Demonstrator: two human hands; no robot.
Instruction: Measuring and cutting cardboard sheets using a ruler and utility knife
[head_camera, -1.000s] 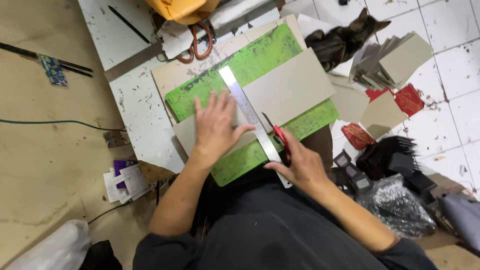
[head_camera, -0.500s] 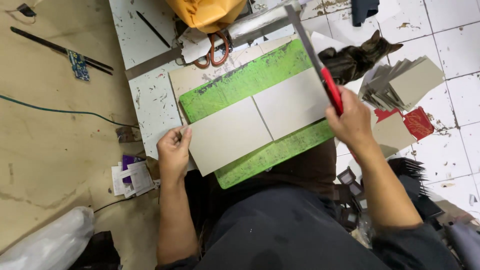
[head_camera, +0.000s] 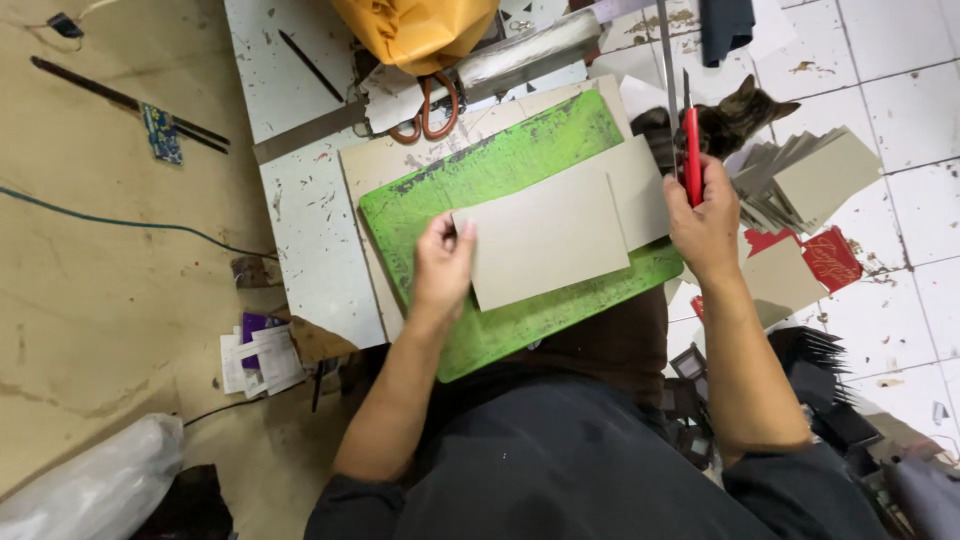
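A green cutting mat (head_camera: 470, 175) lies on my lap and the floor. Two grey cardboard pieces rest on it. My left hand (head_camera: 443, 265) grips the left edge of the nearer grey cardboard piece (head_camera: 545, 240), which overlaps the second grey piece (head_camera: 640, 190) beside it. My right hand (head_camera: 706, 225) is raised at the mat's right side. It holds a red-handled cutter (head_camera: 691, 145) and a metal ruler (head_camera: 665, 50) together, both pointing away from me.
Orange-handled scissors (head_camera: 428, 108) and an orange bag (head_camera: 420, 30) lie beyond the mat. A cat (head_camera: 735, 115) sits at the upper right beside a stack of grey cardboard pieces (head_camera: 810, 180). Red printed sheets (head_camera: 825, 255) and dark boxes (head_camera: 825, 385) lie to my right.
My left hand left the ruler, took the left cardboard piece by its edge and slid it right over the other. My right hand lifted the ruler and cutter off the mat.
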